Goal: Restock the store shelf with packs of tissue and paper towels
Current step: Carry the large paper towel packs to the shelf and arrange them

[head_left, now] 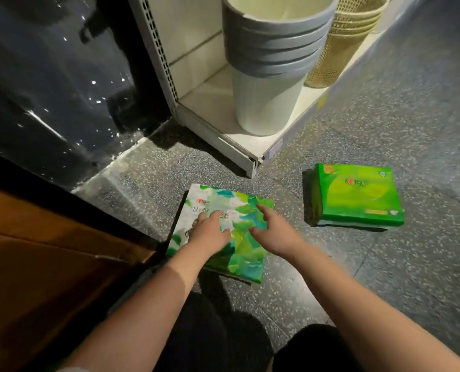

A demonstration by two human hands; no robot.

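The leaf-printed tissue pack (218,229) lies flat on the floor (384,277) before the shelf (250,140). Both hands, left hand (210,232) and right hand (274,234), are spread loosely over it, apparently not yet gripping; opposite edges should be clasped before lifting.

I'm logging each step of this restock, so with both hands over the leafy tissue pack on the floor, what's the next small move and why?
Probably close both hands on the leafy tissue pack and lift it. The left hand and right hand lie on its top with fingers spread, not yet curled around an edge. The pack is flat on the floor, and the shelf ahead has bare space beside the bins.
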